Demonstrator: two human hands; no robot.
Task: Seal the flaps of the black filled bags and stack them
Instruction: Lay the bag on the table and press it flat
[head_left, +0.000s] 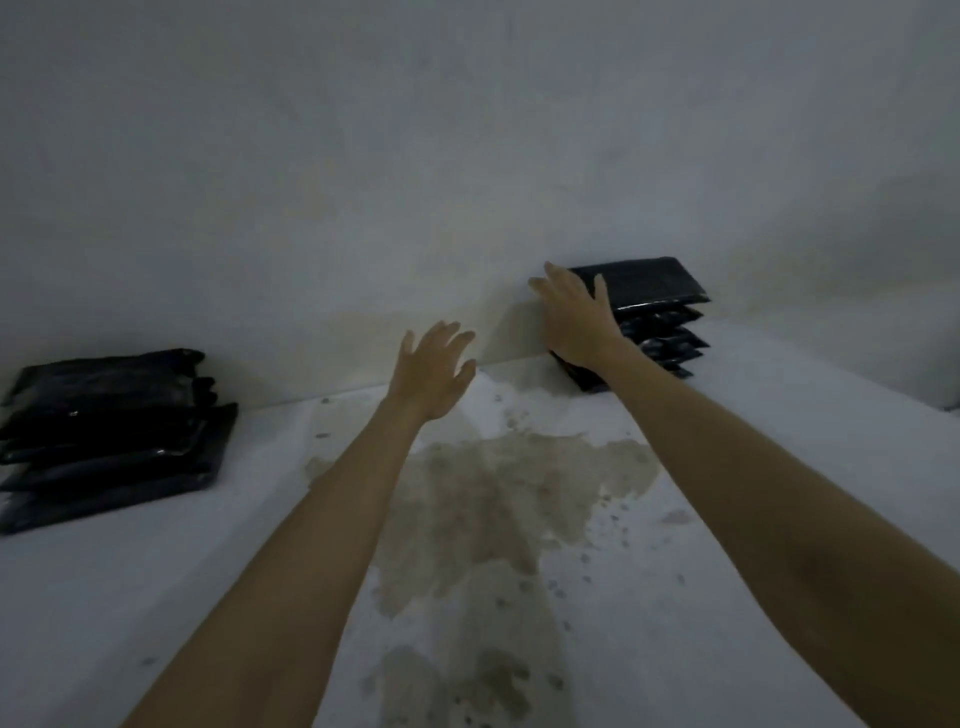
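Observation:
A stack of several black filled bags (660, 306) stands against the wall at the far right. My right hand (574, 317) lies with straight fingers against the stack's left side, touching the upper bags. My left hand (431, 371) hovers in the air to the left of that stack, fingers spread and holding nothing. A second, looser pile of black bags (111, 436) lies at the far left of the surface, apart from both hands.
The white surface (779, 467) carries a large brownish stain (498, 499) in the middle, between my forearms. A pale wall (363, 182) rises directly behind both stacks.

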